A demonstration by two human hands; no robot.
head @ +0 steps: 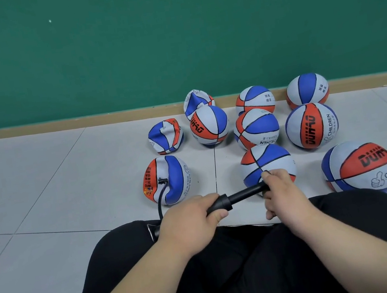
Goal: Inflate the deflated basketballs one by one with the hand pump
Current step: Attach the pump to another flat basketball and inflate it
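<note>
Two-handed grip on black plastic hand pump (241, 196), left hand (188, 220) curled round barrel, right hand (279, 190) round handle. Hosed to dented red-white-blue rubber basketball (167, 179) on pale floor tiles (44, 193). Looks light, soft, grippy; wants steadying near valve.

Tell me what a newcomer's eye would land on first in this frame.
The cluster of red, white and blue basketballs on the tiled floor against the green wall draws the eye first, with two crumpled balls at its far left. Near the bottom centre, the left hand and right hand grip a black hand pump, its hose running to a dented ball ahead of the left hand.
</note>
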